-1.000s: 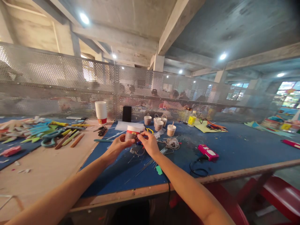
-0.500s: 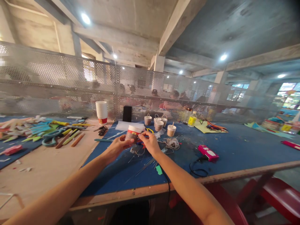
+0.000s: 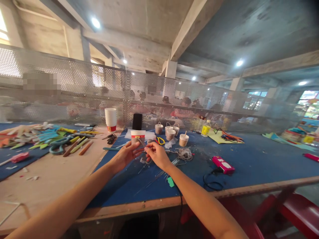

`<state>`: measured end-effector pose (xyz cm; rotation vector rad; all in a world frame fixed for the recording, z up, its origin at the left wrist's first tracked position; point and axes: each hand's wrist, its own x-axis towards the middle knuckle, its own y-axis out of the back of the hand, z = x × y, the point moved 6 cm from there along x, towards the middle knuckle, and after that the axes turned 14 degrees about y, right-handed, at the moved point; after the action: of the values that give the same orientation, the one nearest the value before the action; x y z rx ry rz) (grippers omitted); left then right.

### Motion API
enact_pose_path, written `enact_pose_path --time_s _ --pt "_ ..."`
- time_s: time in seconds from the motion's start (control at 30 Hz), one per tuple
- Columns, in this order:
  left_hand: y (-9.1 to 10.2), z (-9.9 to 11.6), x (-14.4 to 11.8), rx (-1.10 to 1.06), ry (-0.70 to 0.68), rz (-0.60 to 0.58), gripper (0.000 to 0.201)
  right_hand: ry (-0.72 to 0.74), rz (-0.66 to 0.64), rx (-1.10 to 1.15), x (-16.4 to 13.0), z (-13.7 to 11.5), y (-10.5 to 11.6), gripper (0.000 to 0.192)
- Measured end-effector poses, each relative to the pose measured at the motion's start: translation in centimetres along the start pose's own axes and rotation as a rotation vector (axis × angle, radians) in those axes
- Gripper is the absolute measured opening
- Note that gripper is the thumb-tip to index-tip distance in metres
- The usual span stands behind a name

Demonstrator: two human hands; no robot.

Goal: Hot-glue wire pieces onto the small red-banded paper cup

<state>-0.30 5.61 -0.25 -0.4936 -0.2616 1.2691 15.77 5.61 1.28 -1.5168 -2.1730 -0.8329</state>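
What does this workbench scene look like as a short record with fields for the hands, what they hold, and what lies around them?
Left hand: grip closed on a paper cup, held above the table.
Right hand: fingertips pinched at the cup's lower side; what they pinch is too small to tell.
Table: blue top with a wooden edge.
Nearby right: coil of string, pink tool with a black cord.
Behind: small cups, stack of cups, black phone.
Left side: scissors.

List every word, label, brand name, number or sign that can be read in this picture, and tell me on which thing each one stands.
No text can be read.
Yellow label on the small clear bottle: too small and blurred.
White patches on the pink glue gun: blurred.
Red-rimmed white paper cup that the left hand and right hand handle: no lettering visible.
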Motion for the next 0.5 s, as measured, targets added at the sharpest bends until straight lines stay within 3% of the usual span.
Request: enact_pose_path --time_s 0.17,0.3,0.43,0.5 --pt "-0.3 0.5 -0.4 -0.109 0.017 -0.046 0.026 0.136 -0.219 -0.409 -0.9 -1.0 -1.2 0.017" --pt "-0.3 0.6 -0.6 -0.124 0.084 -0.039 0.029 0.253 -0.226 -0.653 -0.8 -1.9 -1.0 0.029" --pt "-0.3 0.6 -0.5 -0.117 0.095 -0.040 0.034 0.141 -0.160 -0.894 0.0 -1.9 1.7 0.032" --pt "-0.2 0.5 -0.4 -0.108 0.090 -0.029 0.036 0.009 -0.213 -1.014 0.0 -1.4 3.3 0.027"
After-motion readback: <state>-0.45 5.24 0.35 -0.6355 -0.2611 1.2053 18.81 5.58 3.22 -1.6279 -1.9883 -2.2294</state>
